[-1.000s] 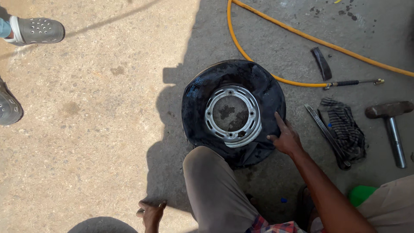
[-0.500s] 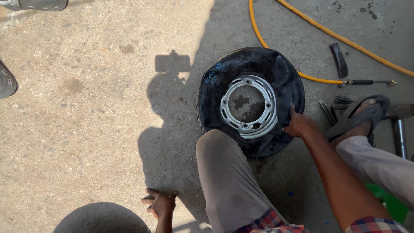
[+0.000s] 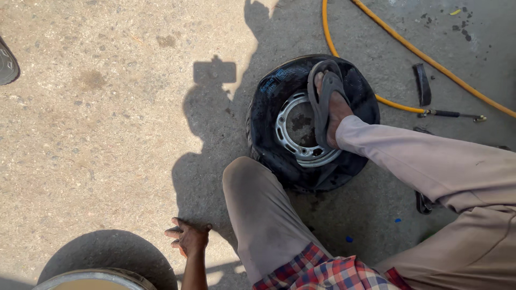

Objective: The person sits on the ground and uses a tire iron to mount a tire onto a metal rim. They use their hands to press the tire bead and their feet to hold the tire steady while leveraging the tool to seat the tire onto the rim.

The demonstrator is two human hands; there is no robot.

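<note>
Tyre (image 3: 269, 102) on its silver rim (image 3: 293, 140) lies flat on the concrete floor (image 3: 107, 134), directly ahead of your bent left knee (image 3: 252, 182), which presses on or hangs just over its near edge; from this angle you cannot tell which. Your right foot in a grey sandal (image 3: 324, 102) now rests across the rim and the far sidewall, the trouser leg stretching in from the right; half a second ago that foot was only swinging in beside the tyre, and a second ago it was out of sight. Your right hand, which earlier rested on the near right edge of the tyre, has left the view, so its grip cannot be told. Your left hand (image 3: 188, 237) stays planted on the floor behind and left of the knee, fingers spread flat and holding nothing, much as in both earlier views. A yellow hose (image 3: 408, 48) curves past the far side of the tyre and ends in a dark metal nozzle (image 3: 454, 114), well clear of the foot. A short black lever (image 3: 422, 85) lies between hose and nozzle. Part of a round drum (image 3: 94, 278) shows at the bottom left edge, and a bystander's grey shoe (image 3: 7, 64) at the left edge.
</note>
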